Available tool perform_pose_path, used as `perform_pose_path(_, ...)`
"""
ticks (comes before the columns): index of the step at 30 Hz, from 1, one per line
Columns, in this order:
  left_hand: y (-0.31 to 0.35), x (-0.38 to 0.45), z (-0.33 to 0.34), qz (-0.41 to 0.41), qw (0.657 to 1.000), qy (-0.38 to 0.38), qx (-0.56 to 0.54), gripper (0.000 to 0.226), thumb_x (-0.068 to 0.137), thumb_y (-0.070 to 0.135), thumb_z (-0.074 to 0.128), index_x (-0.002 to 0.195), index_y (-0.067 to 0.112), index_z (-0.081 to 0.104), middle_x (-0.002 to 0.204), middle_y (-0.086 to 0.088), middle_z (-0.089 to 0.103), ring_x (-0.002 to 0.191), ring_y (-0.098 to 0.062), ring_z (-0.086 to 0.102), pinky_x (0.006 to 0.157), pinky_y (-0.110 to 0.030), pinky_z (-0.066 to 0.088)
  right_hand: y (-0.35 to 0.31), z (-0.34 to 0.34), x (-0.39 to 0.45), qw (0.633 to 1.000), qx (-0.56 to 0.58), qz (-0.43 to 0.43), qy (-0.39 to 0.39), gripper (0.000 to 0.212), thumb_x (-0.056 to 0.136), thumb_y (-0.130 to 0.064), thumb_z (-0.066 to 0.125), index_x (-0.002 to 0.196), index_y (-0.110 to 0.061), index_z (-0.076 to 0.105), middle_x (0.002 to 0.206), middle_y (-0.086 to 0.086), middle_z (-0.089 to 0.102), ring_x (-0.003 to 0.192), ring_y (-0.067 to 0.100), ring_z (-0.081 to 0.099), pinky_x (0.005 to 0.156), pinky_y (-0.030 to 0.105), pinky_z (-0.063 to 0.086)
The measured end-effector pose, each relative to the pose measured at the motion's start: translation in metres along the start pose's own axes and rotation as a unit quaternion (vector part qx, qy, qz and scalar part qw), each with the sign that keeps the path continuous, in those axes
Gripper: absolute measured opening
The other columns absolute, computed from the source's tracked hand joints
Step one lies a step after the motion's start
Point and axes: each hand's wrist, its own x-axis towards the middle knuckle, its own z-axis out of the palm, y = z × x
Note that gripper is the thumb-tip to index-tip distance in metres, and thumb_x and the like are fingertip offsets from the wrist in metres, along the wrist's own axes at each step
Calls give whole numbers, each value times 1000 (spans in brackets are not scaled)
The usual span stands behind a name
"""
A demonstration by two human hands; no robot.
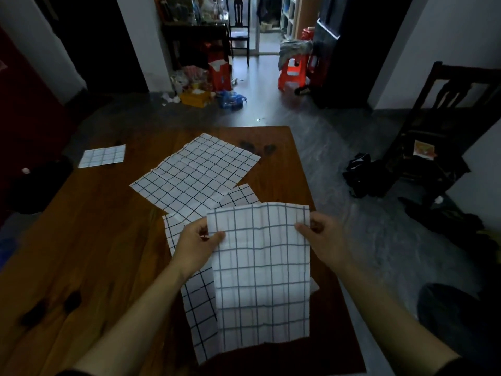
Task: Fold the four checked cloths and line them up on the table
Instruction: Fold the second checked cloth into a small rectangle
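Both hands up over the near right part of the table (89,240). Left hand (199,244) pinches the left edge of a grey-checked cloth (261,278), thumb on top; right hand (324,234) pinches the right edge the same way. Fingers of both clenched on fabric. Cloth hangs from the pinch points, lower hem down near the table's near edge; appears unfolded or at most halved — cannot tell.

Under it, a black-checked cloth (199,302) lies flat, partly hidden, running toward the near edge. Another large black-checked cloth (195,175) is spread open mid-table, toward the far edge. One small folded cloth (103,156) sits at the far left edge, well apart. A corner of checked fabric (241,195) shows between the spread cloth and the held one; which piece it belongs to is unclear.

Risks, as judged: laying the held cloth down onto the one beneath could drag or rumple it, or catch both in one fold. The hanging hem near the table's right edge could slip over the side. Uneven pinch heights would skew the crease.

Around: dark chair (444,126) to the right, red stool (292,71) and floor clutter beyond the far edge. Room dim.
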Motion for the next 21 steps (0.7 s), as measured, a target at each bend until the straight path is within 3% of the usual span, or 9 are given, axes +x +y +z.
perform_pose_path(4,-24,17,6,-24,1000,9,-5,12,89,1,66,96,9,71,98,-4,74,90,-18,71,73,-26,59,10,11,5,1000,-2,4,8,6,91,-9,65,89,-12,70,84,-6,72,80,6,68,67,15,54)
perform_pose_path(6,-31,19,6,-20,1000,10,1,11,88,1,68,96,8,72,99,-6,74,91,-18,71,75,-26,59,13,14,1,1000,-6,-1,14,21,90,-5,65,79,-23,65,70,-19,67,69,-4,64,63,10,48)
perform_pose_path(8,-37,17,4,-21,1000,3,11,13,88,2,69,98,8,73,101,-5,74,94,-19,71,81,-32,59,19,15,-3,1000,-16,-1,17,29,90,-4,66,72,-26,61,67,-20,66,64,-3,61,61,11,48)
perform_pose_path(11,-43,9,3,-8,998,-9,57,12,88,4,70,94,13,73,98,-3,74,93,-21,69,85,-38,57,35,13,-10,999,-29,32,-6,10,90,-10,67,88,-20,68,86,-5,71,82,7,66,71,17,54)
perform_pose_path(13,-46,0,3,13,995,-18,97,11,87,5,70,92,15,73,94,0,73,91,-17,67,85,-37,56,47,10,-18,996,-76,36,-42,11,91,-16,66,94,-26,66,95,-7,67,90,2,63,76,16,53)
perform_pose_path(18,-57,-41,4,95,972,-86,196,27,80,0,75,92,23,72,104,10,68,102,-3,60,85,-17,49,69,6,-50,980,-163,8,-111,12,91,-24,63,100,-31,65,102,-16,60,100,0,55,89,26,49)
perform_pose_path(21,-71,-61,3,121,949,-128,263,31,73,-4,79,90,20,72,105,6,67,104,-1,58,86,-10,45,80,4,-68,952,-231,-7,-202,18,93,-23,58,104,-34,65,115,-18,60,113,2,49,101,33,43)
